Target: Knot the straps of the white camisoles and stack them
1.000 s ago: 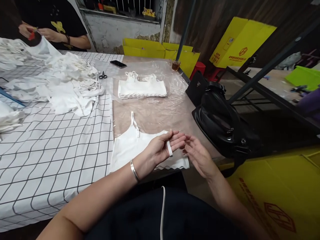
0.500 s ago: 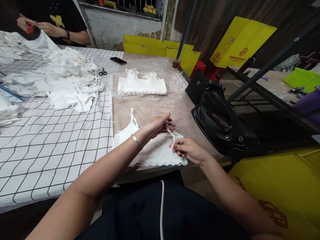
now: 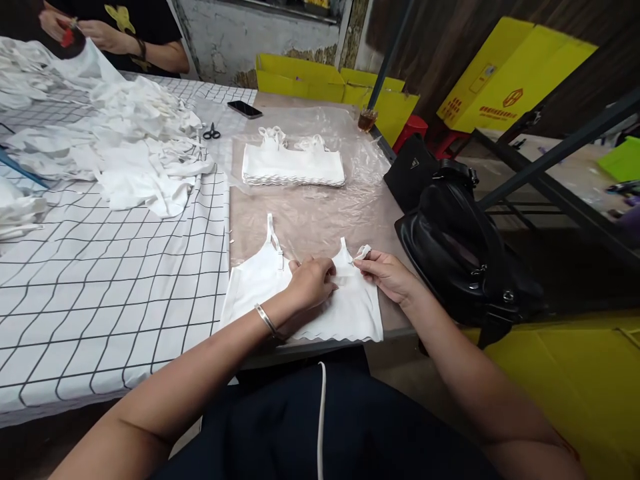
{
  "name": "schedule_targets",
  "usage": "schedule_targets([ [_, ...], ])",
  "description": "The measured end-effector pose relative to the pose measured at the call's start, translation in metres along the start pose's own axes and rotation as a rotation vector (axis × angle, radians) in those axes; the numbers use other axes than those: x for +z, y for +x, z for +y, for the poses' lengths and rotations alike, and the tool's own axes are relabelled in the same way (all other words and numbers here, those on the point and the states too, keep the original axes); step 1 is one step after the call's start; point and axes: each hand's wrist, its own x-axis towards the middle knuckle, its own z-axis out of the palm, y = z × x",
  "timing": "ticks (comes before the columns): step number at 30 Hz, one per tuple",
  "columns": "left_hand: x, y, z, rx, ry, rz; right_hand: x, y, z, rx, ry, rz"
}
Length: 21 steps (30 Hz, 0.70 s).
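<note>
A white camisole top point(image 3: 345, 313) with a scalloped hem lies flat in front of me at the table's near edge. Its left strap point(image 3: 271, 230) stretches away from me on the table. My left hand point(image 3: 311, 281), with a silver bangle at the wrist, rests on the top's middle, fingers curled down onto the fabric; their tips are partly hidden. At the top's right shoulder, my right hand point(image 3: 385, 270) pinches the other strap point(image 3: 363, 252) between thumb and fingers. Further back lies a neat stack of folded white camisoles point(image 3: 293, 167), straps bunched on top.
Loose white garments point(image 3: 145, 140) are heaped on the checked cloth point(image 3: 185, 287) at left, where a person's hands point(image 3: 107, 37) work. Small scissors point(image 3: 211, 132), a phone point(image 3: 245, 109) and a glass of brown drink point(image 3: 367, 120) lie further back. A black bag point(image 3: 450, 233) borders the right side.
My left hand has dropped from the raised strap down onto the camisole's middle. My right hand has moved up to the shoulder with the strap. The view has shifted slightly.
</note>
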Motion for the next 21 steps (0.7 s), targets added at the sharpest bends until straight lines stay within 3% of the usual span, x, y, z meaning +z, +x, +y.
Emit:
schedule_targets([
  [3, 0.000, 0.000, -0.001, -0.017, -0.052, -0.009, 0.004, 0.002, 0.005, -0.095, -0.138, -0.017],
  [9, -0.002, -0.001, 0.003, -0.033, -0.153, 0.015, 0.002, 0.008, 0.009, -0.422, -0.614, -0.062],
  [15, -0.003, -0.002, 0.003, -0.039, -0.184, 0.013, 0.005, 0.011, 0.014, -0.343, -0.472, -0.166],
  [21, 0.000, -0.001, 0.001, -0.041, -0.191, 0.029, 0.013, 0.010, 0.019, -0.353, -0.438, -0.185],
])
